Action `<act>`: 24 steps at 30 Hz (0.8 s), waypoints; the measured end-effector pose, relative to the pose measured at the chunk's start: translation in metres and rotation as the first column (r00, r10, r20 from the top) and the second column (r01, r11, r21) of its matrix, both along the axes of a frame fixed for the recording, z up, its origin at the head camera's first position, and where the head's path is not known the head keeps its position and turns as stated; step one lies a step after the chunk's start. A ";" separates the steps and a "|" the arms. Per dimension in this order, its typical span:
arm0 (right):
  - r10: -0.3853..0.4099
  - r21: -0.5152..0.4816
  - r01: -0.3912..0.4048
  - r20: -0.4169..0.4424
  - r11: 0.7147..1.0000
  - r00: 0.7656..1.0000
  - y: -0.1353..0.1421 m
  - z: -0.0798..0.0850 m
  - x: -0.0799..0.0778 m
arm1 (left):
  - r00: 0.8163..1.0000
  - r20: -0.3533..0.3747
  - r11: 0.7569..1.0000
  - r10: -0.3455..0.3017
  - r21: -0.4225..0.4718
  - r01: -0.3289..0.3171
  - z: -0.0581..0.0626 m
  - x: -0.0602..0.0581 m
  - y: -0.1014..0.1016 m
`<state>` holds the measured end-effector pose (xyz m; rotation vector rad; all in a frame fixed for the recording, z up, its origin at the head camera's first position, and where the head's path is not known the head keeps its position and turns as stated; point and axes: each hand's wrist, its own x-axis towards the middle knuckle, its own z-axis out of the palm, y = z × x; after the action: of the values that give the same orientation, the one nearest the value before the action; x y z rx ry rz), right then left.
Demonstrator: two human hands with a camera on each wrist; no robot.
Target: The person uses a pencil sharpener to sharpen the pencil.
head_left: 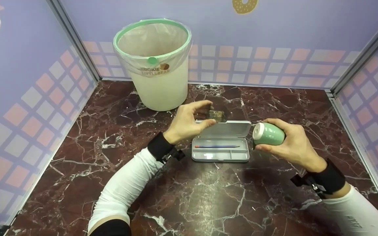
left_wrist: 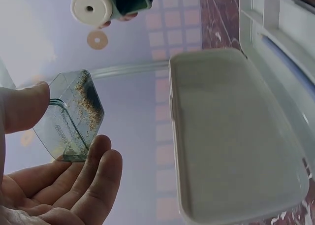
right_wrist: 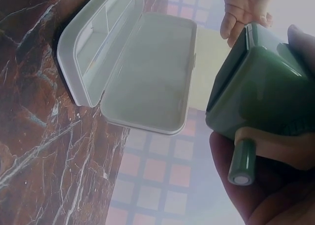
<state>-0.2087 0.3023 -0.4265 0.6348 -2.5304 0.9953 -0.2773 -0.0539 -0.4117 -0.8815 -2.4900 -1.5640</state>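
Note:
My left hand [head_left: 187,121] holds a clear shavings container [head_left: 217,116] between thumb and fingers, above the pencil case's raised lid. In the left wrist view, brown pencil shavings [left_wrist: 88,107] cling inside this tilted container [left_wrist: 59,124]. My right hand [head_left: 295,142] grips a green pencil sharpener [head_left: 273,134] on its side, its white end with a small hole facing left. A crank handle [right_wrist: 243,161] shows on the sharpener in the right wrist view. Between the hands lies an open grey-white pencil case [head_left: 208,155], with a blue pencil [head_left: 217,146] in its upper compartment.
A tall white bin [head_left: 162,88] with a green rim and a clear liner stands at the back left, behind my left hand. Patterned panels [head_left: 274,36] enclose the dark red marbled table [head_left: 189,203] at the back and both sides.

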 end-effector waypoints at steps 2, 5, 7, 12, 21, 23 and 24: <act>-0.001 0.000 0.001 0.003 1.000 1.000 0.000 0.000 0.001 | 1.000 -0.002 1.000 0.020 0.014 -0.020 0.001 -0.003 -0.004; 0.002 -0.001 -0.002 0.001 1.000 1.000 0.001 0.000 0.001 | 0.999 -0.002 0.998 0.051 0.031 -0.051 0.000 -0.007 -0.011; 0.006 0.002 -0.006 0.002 1.000 1.000 0.001 0.000 0.001 | 0.997 -0.017 0.997 0.079 0.022 -0.079 -0.002 -0.010 -0.016; 0.000 0.013 0.000 0.015 1.000 1.000 0.002 0.000 0.000 | 0.992 0.002 0.991 0.130 0.033 -0.130 -0.002 -0.018 -0.029; 0.016 -0.007 -0.016 0.036 1.000 0.999 0.001 -0.001 0.001 | 0.972 0.024 0.959 0.234 0.157 -0.235 0.029 -0.037 -0.055; 0.023 -0.014 -0.022 0.037 1.000 0.999 0.001 -0.001 0.002 | 0.965 0.008 0.951 0.262 0.166 -0.259 0.036 -0.040 -0.061; 0.023 -0.014 -0.023 0.035 1.000 0.999 0.001 -0.001 0.002 | 0.961 -0.003 0.947 0.275 0.170 -0.271 0.039 -0.041 -0.064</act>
<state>-0.2066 0.3033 -0.4277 0.6497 -2.5494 1.0399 -0.3184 -0.1181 -0.3723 -0.5044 -2.2992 -1.6225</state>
